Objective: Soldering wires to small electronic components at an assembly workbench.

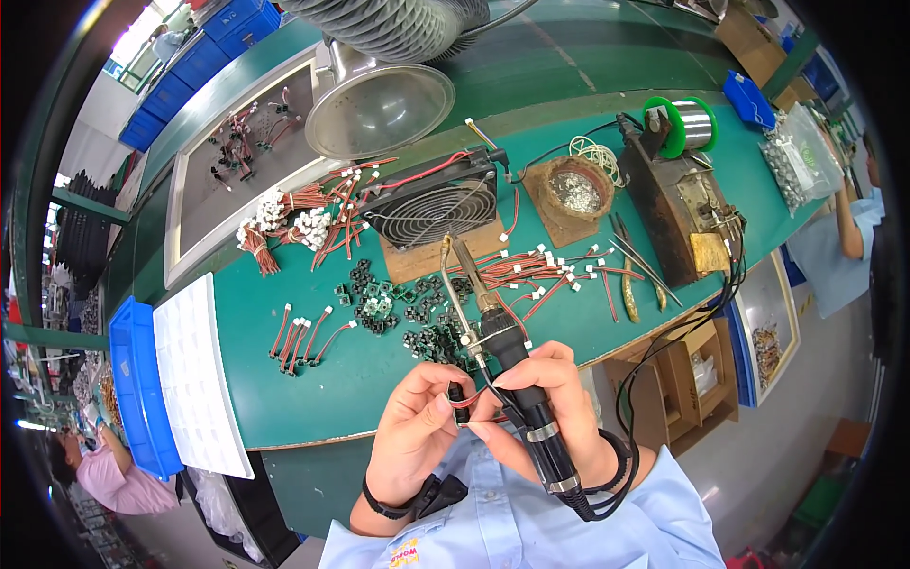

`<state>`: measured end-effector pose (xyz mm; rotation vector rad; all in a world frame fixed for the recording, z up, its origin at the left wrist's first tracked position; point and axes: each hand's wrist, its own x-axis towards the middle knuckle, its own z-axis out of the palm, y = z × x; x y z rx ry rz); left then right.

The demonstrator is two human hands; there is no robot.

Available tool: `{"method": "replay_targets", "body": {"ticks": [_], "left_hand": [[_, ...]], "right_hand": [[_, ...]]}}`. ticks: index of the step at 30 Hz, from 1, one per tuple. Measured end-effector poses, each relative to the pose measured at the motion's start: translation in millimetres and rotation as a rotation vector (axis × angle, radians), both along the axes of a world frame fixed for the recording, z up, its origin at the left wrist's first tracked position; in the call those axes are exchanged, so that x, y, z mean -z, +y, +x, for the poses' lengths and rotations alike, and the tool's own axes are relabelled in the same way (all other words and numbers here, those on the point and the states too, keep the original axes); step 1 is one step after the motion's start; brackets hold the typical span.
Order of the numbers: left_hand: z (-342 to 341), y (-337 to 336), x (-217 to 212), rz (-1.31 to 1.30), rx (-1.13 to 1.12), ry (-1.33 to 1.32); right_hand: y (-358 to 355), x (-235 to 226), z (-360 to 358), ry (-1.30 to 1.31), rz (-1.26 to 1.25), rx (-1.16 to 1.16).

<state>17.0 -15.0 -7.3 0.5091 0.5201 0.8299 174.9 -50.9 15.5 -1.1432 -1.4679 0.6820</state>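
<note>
My left hand (pixel 409 436) is closed, pinching a small black component (pixel 459 402) with red and black wires close in front of my shirt. In my right hand (pixel 569 408) is a soldering iron (pixel 504 339) with a thin metal feed tube along it, its tip pointing away from me toward the fan. The fingertips of that hand also reach the wires beside the component. Just beyond my hands lies a heap of small black and green parts (pixel 431 337). Red-and-black wire leads with white connectors (pixel 542 270) lie right of the iron's tip.
A black fan (pixel 431 213) stands behind the parts, below a fume-extractor hood (pixel 379 109). Toward the right are a solder pot (pixel 580 192), tweezers, pliers (pixel 629 284), a soldering station (pixel 668 204) and a solder spool (pixel 690 128). At left are a white tray (pixel 201 375) and blue bin (pixel 142 389).
</note>
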Motion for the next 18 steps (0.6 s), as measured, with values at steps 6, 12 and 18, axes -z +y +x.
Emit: {"method": "replay_targets", "body": {"ticks": [6, 12, 18], "left_hand": [[2.7, -1.0, -1.5, 0.021, -0.028, 0.038], [0.3, -1.6, 2.5, 0.016, -0.029, 0.08], [-0.1, -2.9, 2.3, 0.009, -0.025, 0.082]], "right_hand": [[0.6, -0.1, 0.3, 0.006, 0.014, 0.016], [0.7, 3.8, 0.8, 0.004, 0.013, 0.016], [0.4, 3.5, 1.6, -0.003, 0.027, -0.012]]}}
